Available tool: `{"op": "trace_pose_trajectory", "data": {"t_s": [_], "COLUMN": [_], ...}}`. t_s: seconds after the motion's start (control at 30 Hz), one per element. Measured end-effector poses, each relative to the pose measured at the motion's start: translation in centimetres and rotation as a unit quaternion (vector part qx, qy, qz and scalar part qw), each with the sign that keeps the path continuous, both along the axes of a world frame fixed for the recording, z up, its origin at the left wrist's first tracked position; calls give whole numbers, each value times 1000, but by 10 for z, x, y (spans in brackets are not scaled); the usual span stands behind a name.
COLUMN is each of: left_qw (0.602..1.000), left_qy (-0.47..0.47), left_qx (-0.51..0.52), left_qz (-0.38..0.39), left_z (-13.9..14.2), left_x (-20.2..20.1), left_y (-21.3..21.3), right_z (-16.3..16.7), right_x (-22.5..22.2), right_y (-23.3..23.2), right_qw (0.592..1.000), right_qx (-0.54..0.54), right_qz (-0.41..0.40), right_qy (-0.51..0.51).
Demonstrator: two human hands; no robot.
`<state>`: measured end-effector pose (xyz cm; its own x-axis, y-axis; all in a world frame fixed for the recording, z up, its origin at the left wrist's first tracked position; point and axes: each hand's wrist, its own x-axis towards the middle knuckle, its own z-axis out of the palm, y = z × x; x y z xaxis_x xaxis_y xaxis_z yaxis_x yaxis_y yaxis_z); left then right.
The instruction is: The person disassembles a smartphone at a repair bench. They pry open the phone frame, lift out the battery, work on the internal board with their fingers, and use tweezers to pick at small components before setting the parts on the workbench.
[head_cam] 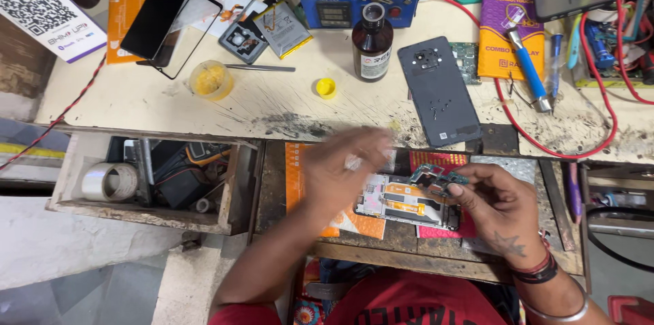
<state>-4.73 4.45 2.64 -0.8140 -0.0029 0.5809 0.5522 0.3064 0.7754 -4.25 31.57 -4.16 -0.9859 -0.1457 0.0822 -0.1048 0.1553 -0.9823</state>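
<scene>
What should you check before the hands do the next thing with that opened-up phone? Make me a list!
1. Opened phone lies flat on the pull-out shelf: ok.
2. Right hand has a grip on the small circuit board at the phone's top end: ok, fingertips pinch it.
3. Left hand steady over the phone: cannot tell, it is blurred.
4. Something small held in the left fingers: cannot tell.
5. Brown bottle on the bench capped: not ok, its mouth is open and a yellow cap lies beside it.
6. Grey back cover out of the way: ok, it lies up on the bench.
</scene>
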Motion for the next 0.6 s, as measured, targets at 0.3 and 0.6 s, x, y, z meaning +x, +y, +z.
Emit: {"op": "trace_pose_trajectory", "data": {"t_s": [0.3, 0.6], "left_qw": [852, 804], "left_qy": [-124, -211], "left_qx": [-317, -396], "left_qz": [398, 391], "left_z": [53, 36], "left_x": [-116, -146], "left_y": [-169, -193], "right_z": [17, 25], "right_x": [5, 4], "right_y": [-5, -7], "right_qw": [983, 979], "right_qx": [124, 145], "right_qz": [-19, -25], "right_qy": [134, 140]}}
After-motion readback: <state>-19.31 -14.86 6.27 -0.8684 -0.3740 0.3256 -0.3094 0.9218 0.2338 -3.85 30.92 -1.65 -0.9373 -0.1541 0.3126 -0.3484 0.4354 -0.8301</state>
